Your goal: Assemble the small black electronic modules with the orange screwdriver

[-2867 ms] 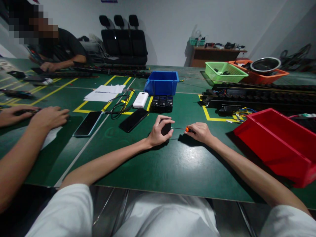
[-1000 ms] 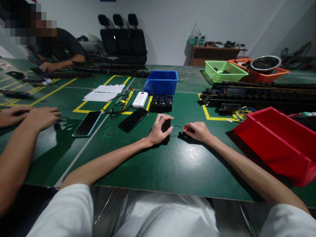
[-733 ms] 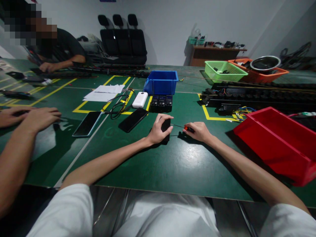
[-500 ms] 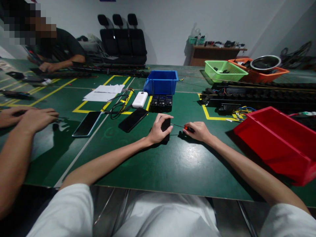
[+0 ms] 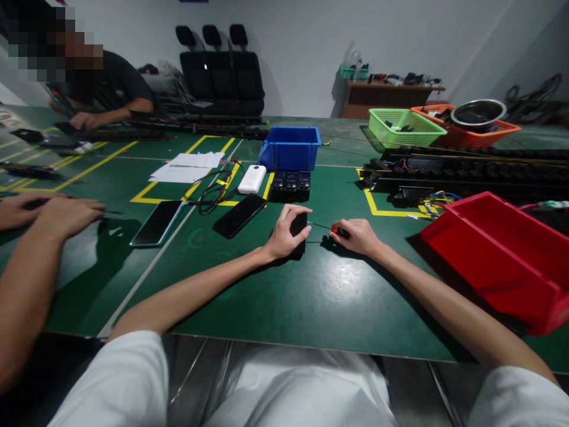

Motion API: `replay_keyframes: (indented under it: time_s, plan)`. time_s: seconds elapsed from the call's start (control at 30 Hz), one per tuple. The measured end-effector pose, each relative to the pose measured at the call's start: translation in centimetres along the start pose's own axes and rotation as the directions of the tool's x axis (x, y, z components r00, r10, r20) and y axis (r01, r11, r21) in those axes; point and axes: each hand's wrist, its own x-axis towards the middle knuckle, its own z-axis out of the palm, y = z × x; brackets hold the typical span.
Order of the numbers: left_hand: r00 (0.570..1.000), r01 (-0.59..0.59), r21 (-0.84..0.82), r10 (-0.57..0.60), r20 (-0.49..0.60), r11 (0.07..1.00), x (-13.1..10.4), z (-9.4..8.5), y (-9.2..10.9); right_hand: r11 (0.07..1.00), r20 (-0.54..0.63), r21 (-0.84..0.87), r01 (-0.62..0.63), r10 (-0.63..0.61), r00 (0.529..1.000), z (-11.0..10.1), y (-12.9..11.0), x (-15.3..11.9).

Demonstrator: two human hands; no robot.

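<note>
My left hand (image 5: pixel 285 232) is closed around a small black box-shaped part (image 5: pixel 299 232) standing on the green table (image 5: pixel 249 302); the fingers cover much of it. In my right hand (image 5: pixel 355 236) is a screwdriver (image 5: pixel 336 230) with a dark handle and an orange-red collar. Its thin shaft points left, and the tip is at or very close to the right side of the black part. Just beyond my left hand sit several similar black parts (image 5: pixel 290 186) in a block. A black smartphone (image 5: pixel 240 216) lies left of that hand.
A red bin (image 5: pixel 489 255) stands at right, near my right forearm. Behind the black parts is a blue bin (image 5: pixel 291 148). A white power bank (image 5: pixel 252 179), cables, papers (image 5: pixel 186 168) and another phone (image 5: pixel 157 223) lie at left. A co-worker's hands (image 5: pixel 66 216) rest at far left.
</note>
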Motion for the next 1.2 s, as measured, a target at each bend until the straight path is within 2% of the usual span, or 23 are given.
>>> replay_keyframes:
  time_s: [0.63, 0.93, 1.07, 1.2]
  plan:
    - [1.000, 0.008, 0.002, -0.008, 0.005, 1.000, 0.02, -0.05, 0.05, 0.997, -0.029, -0.070, 0.012, -0.014, 0.999, 0.26, 0.20, -0.24]
    - [1.000, 0.009, -0.005, -0.009, 0.004, 1.000, 0.04, -0.07, 0.20, 0.993, -0.093, -0.118, 0.015, -0.026, 0.995, -0.08, 0.35, -0.15]
    - [0.999, 0.045, -0.015, -0.044, 0.003, 0.999, 0.07, -0.06, 0.15, 0.993, -0.116, -0.114, -0.018, 0.005, 0.993, -0.32, 0.24, -0.01]
    - [0.991, 0.131, -0.042, -0.133, -0.028, 0.990, 0.16, 0.01, -0.39, 0.994, -0.077, -0.095, -0.057, 0.050, 0.996, -0.21, 0.10, 0.00]
